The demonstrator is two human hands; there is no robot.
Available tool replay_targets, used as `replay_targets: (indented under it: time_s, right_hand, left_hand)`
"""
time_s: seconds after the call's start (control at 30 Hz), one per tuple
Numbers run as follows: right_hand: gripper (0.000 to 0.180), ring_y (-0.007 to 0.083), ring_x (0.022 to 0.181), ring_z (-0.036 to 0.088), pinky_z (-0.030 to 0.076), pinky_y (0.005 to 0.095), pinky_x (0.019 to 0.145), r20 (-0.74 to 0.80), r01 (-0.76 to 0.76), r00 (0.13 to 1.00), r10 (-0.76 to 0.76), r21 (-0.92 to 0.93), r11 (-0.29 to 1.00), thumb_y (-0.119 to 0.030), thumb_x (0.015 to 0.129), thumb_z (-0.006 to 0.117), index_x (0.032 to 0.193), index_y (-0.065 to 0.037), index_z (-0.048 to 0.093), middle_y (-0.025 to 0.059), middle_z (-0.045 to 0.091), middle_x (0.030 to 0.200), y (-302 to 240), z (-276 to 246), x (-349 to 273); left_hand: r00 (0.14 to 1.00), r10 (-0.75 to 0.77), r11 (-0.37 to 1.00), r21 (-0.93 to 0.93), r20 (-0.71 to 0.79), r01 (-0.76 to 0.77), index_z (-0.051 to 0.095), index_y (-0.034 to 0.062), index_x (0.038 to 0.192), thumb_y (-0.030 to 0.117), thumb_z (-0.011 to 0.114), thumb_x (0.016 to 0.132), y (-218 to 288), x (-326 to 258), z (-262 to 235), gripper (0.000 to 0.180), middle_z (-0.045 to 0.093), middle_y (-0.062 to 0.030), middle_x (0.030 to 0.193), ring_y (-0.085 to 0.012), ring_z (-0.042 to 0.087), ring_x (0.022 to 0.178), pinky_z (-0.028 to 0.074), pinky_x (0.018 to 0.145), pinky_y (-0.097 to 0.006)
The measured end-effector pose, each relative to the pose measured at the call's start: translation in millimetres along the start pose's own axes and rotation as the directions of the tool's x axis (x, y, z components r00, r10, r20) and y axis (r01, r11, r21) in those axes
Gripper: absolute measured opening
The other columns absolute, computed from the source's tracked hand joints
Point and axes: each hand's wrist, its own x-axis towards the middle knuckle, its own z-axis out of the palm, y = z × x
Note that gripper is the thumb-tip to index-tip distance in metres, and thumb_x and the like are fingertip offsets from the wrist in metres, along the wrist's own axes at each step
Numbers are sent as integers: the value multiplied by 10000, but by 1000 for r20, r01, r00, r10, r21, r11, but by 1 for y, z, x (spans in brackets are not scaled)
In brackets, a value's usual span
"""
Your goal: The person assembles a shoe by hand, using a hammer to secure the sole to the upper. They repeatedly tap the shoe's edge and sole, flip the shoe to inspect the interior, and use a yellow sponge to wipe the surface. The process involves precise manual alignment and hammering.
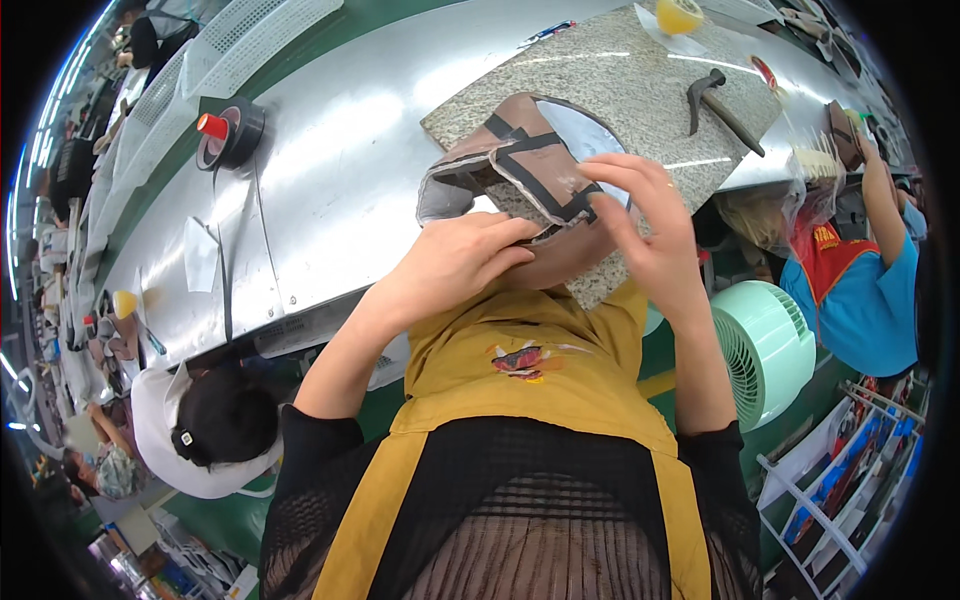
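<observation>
Both hands (560, 240) gripping brown shoe upper (510, 165), lower edge hidden

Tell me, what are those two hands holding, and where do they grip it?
A brown shoe upper with black tape strips. The left hand grips its near lower edge; the right hand pinches its right edge at the tape.

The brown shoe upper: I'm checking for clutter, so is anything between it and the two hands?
Nothing visible. The left hand and right hand already touch the brown shoe upper over the granite slab; the hammer lies apart.
</observation>
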Motion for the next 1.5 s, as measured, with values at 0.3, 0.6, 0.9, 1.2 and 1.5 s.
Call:
replay_targets:
  time_s: [0.3,0.6,0.9,1.2,1.5]
  right_hand:
    - [371,227,659,590,483,307,620,81,-198,973,217,-194,961,-122,882,582,1247,-104,523,57,557,768,32,25,14]
    - [378,141,575,555,448,292,544,187,-479,878,442,305,823,-94,916,524,1289,-123,476,64,571,755,20,23,2]
    - [364,65,554,431,370,233,501,117,-458,885,451,403,792,-59,928,487,1283,-131,527,-10,485,706,9,15,-4]
    - [279,107,591,458,384,269,546,46,-400,915,400,215,891,-48,905,506,1140,-124,637,20,522,775,11,5,-14]
    - [270,286,1204,494,349,465,1045,191,258,961,-203,-340,904,5,828,545,1058,-90,649,76,625,1107,-8,-13,-7]
  left_hand:
    - [996,-40,998,39,-74,43,632,93,1068,188,635,844,3,-15,2,243,625,-95,843,-275,616,775,491,663,-369]
    - [967,29,983,180,-254,18,628,110,1080,220,647,839,11,-12,12,265,604,-87,826,-260,580,845,478,708,-366]
    - [972,-91,987,112,-217,117,639,76,879,207,683,801,23,14,28,159,598,-40,742,-245,573,786,463,672,-361]
    - [912,131,978,199,-388,-56,659,100,880,154,679,798,21,11,24,100,622,-40,755,-237,582,682,447,586,-332]
    - [952,113,986,149,-285,-73,650,89,870,133,684,792,34,13,5,95,598,-58,716,-238,586,676,461,596,-349]
